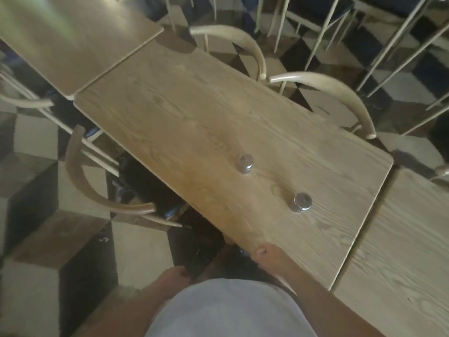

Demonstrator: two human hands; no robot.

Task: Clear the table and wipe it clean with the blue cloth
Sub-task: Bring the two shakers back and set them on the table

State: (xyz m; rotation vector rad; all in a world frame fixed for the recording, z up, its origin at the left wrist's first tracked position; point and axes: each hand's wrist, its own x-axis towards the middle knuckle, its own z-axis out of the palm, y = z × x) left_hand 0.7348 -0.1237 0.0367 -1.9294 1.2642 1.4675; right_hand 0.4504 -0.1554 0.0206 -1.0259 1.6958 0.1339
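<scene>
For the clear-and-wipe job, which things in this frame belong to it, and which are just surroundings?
Part of the job:
- wooden table to be cleared
- far shaker, standing mid-table
- near shaker, closer to the person
- right hand, at the table's near edge
- left hand, low, off the table
The blue cloth is not in view.

Just surroundings:
- neighbouring table
- wooden chairs
- chequered floor
</scene>
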